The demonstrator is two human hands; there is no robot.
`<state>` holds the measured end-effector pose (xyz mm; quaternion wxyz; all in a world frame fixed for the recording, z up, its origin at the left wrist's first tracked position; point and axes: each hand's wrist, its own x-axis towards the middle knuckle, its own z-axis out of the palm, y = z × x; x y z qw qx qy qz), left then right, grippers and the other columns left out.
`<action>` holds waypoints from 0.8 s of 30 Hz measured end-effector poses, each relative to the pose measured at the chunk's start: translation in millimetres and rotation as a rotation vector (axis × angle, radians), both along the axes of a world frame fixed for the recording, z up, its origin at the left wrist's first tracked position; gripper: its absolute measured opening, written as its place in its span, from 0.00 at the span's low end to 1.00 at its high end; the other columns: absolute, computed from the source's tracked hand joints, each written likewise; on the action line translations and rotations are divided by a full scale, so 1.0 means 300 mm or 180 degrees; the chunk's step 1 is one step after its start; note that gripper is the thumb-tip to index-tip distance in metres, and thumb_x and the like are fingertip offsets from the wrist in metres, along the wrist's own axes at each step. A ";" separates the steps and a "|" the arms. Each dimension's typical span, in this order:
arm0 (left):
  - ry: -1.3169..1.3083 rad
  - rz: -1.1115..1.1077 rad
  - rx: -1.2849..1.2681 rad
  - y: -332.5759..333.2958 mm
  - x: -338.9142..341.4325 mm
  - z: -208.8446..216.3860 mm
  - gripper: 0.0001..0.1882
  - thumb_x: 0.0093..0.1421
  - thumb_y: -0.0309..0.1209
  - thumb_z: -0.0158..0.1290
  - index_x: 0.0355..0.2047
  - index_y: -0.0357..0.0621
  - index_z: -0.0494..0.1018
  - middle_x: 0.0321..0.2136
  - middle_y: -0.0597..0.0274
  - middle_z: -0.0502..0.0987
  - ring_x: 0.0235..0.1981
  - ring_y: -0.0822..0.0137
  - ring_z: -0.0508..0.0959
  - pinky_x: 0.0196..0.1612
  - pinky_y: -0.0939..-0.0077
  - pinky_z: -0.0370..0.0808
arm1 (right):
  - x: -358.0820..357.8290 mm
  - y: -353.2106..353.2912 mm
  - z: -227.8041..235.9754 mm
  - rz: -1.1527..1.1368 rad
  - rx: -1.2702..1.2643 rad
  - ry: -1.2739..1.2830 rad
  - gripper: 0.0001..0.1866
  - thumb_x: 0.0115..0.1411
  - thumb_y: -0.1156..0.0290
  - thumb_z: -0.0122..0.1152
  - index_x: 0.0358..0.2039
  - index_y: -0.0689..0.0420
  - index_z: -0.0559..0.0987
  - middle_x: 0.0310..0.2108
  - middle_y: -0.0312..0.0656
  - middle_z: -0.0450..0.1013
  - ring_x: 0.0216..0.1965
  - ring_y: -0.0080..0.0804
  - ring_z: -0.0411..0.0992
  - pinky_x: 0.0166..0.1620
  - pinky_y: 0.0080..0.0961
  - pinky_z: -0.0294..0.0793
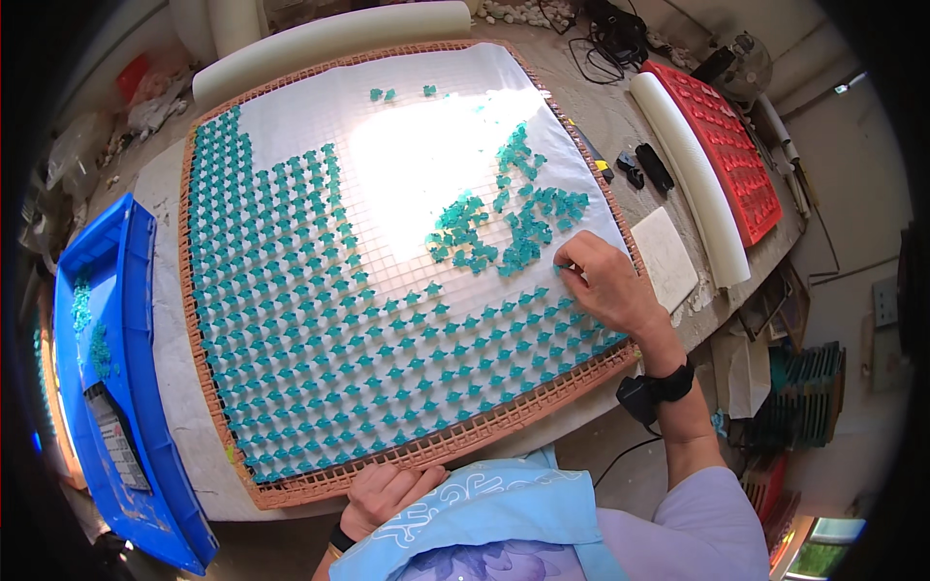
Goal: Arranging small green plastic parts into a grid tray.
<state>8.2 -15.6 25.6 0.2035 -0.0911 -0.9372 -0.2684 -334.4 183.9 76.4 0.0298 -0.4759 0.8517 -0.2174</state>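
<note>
A brown lattice-edged frame (426, 447) holds a white gridded sheet (305, 107). Small teal flower-like pieces (281, 334) stand in neat rows across its left and front parts. A loose heap of the same pieces (523, 237) lies right of the middle. Over the sheet's right side, beside this heap, my right hand (605, 281) is closed in a pinch; whatever its fingertips hold is too small to make out. My left hand (387, 492) is closed with curled fingers at the frame's front edge; their undersides are hidden.
On the left is a blue tray (136, 339) with teal bits and a dark gridded piece. A white roll (329, 48) lies behind the frame. To the right are another white roll (688, 174), a red tray (722, 145), a white tile (664, 257) and a yellow-black tool (603, 167).
</note>
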 end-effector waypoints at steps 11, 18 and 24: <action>-0.0007 0.0025 -0.0031 0.001 0.005 0.002 0.10 0.53 0.32 0.64 0.37 0.49 0.84 0.18 0.72 0.67 0.19 0.73 0.68 0.21 0.76 0.62 | 0.008 -0.008 -0.002 -0.0208 -0.0022 -0.0183 0.06 0.57 0.78 0.61 0.35 0.64 0.76 0.34 0.53 0.74 0.37 0.53 0.76 0.42 0.43 0.75; -0.0050 -0.0010 -0.0012 -0.002 0.004 0.005 0.13 0.52 0.31 0.64 0.39 0.48 0.84 0.18 0.72 0.67 0.19 0.73 0.68 0.21 0.76 0.62 | 0.019 -0.029 0.017 -0.0581 0.0012 -0.0457 0.05 0.59 0.77 0.61 0.34 0.65 0.76 0.31 0.54 0.76 0.32 0.53 0.77 0.38 0.42 0.75; -0.0082 -0.0006 -0.0031 -0.003 0.008 0.007 0.14 0.51 0.30 0.64 0.40 0.48 0.84 0.18 0.71 0.67 0.19 0.72 0.69 0.21 0.75 0.62 | -0.008 -0.028 0.029 -0.0734 0.0159 -0.0830 0.05 0.62 0.76 0.62 0.35 0.65 0.78 0.32 0.55 0.78 0.32 0.51 0.78 0.39 0.40 0.75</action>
